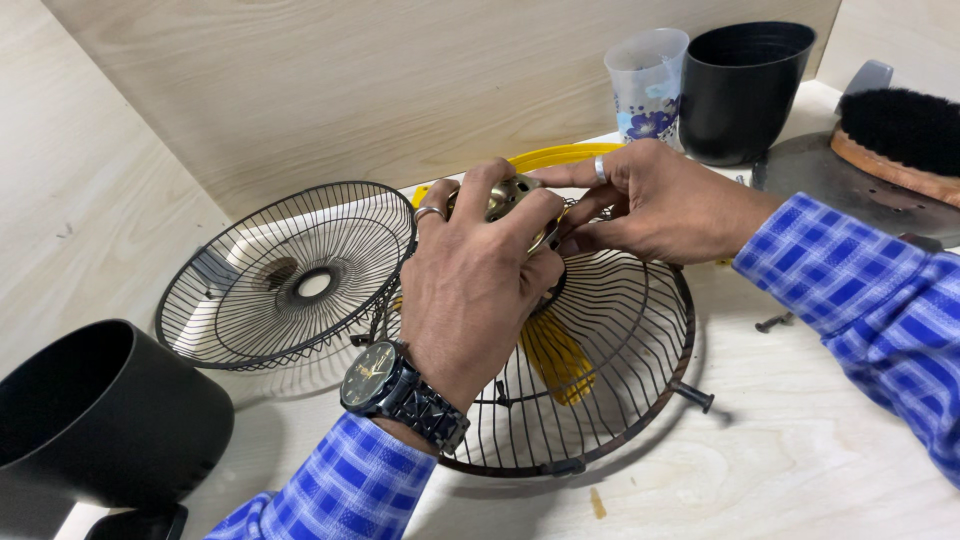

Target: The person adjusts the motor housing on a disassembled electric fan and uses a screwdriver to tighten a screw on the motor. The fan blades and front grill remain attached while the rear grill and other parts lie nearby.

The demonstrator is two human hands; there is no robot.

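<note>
My left hand [475, 290] grips a small brass-coloured metal fan motor part [505, 197] at the centre of a dark wire fan guard [625, 385]. My right hand [650, 200] pinches the same part from the right, fingers closed on it. A yellow fan blade [555, 355] shows through the guard's wires beneath my hands. A second wire fan guard [290, 275] leans to the left, apart from both hands. I wear a dark wristwatch [400, 390] and blue checked sleeves.
A black pot [100, 420] lies at the lower left. Another black pot [745, 90] and a clear plastic cup [647, 85] stand at the back. A brush [900, 135] rests on a grey metal plate [850, 185] at right. Loose screws [775, 322] lie on the wooden table.
</note>
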